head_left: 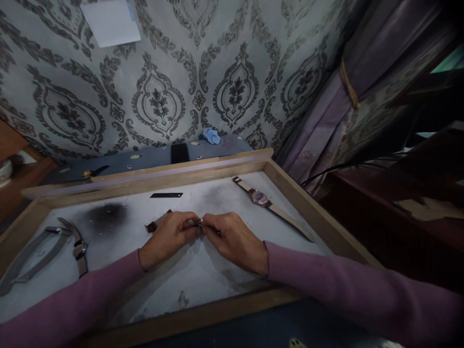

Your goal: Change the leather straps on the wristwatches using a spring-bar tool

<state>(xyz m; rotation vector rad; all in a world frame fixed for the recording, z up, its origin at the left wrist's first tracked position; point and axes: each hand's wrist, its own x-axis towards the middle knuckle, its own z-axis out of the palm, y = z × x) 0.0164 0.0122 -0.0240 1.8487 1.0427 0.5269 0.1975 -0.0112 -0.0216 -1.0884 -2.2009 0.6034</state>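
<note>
My left hand (172, 237) and my right hand (232, 239) meet above the middle of a white-bottomed wooden tray (304, 198). Both are closed in a pinch around a small shiny piece (200, 223), which looks like part of a watch; its details are too small to make out. A brown strap piece (151, 226) with a buckle sticks out beyond my left hand. Right of my hands lies a watch (259, 197) with its strap stretched out. At the left is another watch (79, 249), on its side.
Grey-handled pliers (43, 261) rest at the tray's left. A thin black strip (166, 195) lies near its back. Behind the tray are a dark flat object (180, 153), a crumpled blue cloth (211, 136) and a gold-and-black item (94, 171). A curtain (322, 116) hangs at right.
</note>
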